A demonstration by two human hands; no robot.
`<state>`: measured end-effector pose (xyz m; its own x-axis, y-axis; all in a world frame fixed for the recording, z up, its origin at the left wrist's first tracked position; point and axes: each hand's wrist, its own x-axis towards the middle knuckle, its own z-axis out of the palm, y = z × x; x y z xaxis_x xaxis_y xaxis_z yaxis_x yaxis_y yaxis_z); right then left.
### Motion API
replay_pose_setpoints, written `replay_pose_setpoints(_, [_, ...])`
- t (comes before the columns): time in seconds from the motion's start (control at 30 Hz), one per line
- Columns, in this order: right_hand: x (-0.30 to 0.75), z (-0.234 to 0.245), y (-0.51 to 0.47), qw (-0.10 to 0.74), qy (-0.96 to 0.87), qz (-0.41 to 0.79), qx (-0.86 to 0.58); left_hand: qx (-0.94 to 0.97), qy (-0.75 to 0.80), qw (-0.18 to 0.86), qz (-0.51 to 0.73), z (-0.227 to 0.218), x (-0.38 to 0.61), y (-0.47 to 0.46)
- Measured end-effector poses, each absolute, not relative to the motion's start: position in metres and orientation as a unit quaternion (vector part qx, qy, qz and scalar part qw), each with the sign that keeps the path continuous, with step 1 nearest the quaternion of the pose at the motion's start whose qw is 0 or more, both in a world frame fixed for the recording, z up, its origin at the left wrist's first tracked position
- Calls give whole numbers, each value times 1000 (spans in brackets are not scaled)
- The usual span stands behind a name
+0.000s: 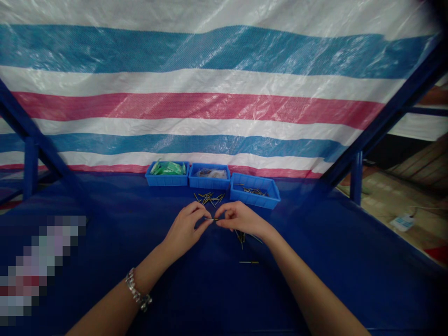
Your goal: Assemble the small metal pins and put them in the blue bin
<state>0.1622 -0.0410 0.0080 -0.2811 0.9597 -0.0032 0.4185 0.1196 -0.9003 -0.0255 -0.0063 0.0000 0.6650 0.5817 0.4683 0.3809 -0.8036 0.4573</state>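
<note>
Between the fingertips of both hands is a thin metal rod (210,219) with a pale shaft and a dark yellowish end. My left hand (186,229), with a silver bracelet at the wrist, pinches its pale end. The other end is pinched by my right hand (244,220), whose fingers are curled. Just beyond the hands lies a loose pile of similar rods (209,199). More rods (241,237) lie partly hidden beneath my right hand. Nearer to me, a single rod (249,262) rests on the blue table (196,294).
Three blue bins stand in a row at the back: one with green plastic packets (168,168), one with clear bags (211,173), one with rods (255,191). Behind them hangs a striped plastic sheet (210,107). Blue frame posts (356,177) rise at the sides.
</note>
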Motion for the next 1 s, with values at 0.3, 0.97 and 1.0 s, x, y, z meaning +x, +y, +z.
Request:
replay_pose_setpoints(0.3, [164,8,-40,324,-672,431,-507,896,266,155,319,0,-26,-7])
replay_pose_setpoints(0.97, [162,13,-43,370,-648,469,-473,893,278,150,320,0,-26,-7])
replay_pose_setpoints(1.0, [162,13,-43,372,-648,471,-469,894,277,149,320,0,-26,-7])
